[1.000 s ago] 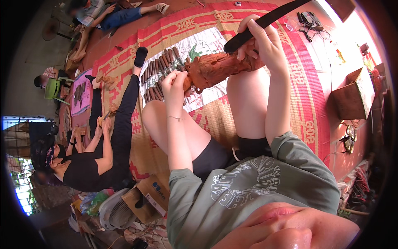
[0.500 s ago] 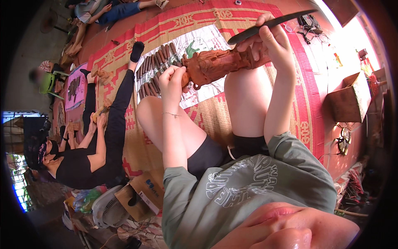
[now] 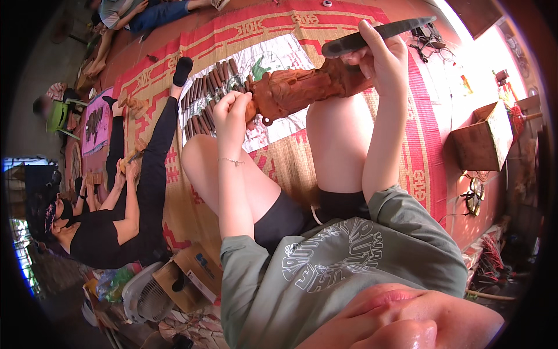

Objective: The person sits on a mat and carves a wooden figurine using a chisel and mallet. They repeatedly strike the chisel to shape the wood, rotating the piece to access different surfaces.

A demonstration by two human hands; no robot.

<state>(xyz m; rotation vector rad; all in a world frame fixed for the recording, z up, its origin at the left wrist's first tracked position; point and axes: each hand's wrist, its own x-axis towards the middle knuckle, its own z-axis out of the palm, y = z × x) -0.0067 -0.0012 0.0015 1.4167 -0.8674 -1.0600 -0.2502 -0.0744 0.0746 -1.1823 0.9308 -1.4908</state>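
Note:
A reddish-brown carved wooden figure (image 3: pixel 293 93) lies sideways above my knees. My left hand (image 3: pixel 231 116) is closed on its narrow left end. At the other end is my right hand (image 3: pixel 386 61), its thumb and fingers closed on a long, dark, flat tool (image 3: pixel 381 36) with tapered ends; its exact kind is unclear. The tool sits just above the carving's right end, and I cannot tell whether they touch. Some right-hand fingers are hidden behind the wood. Beyond my left hand, several carving tools (image 3: pixel 204 96) with brown handles lie in rows on a white cloth (image 3: pixel 285 55).
A patterned red and tan mat (image 3: pixel 267 168) lies under me. To the left, a person in black (image 3: pixel 104 235) sits handling a piece of wood. A wooden box (image 3: pixel 482 139) and cables (image 3: pixel 429 43) are at the right. A cardboard box (image 3: pixel 189 276) and fan (image 3: pixel 145 294) stand lower left.
The view has shifted slightly, moving most things left. The dark tool has turned a little and shows more of its flat side. Both hands keep their hold.

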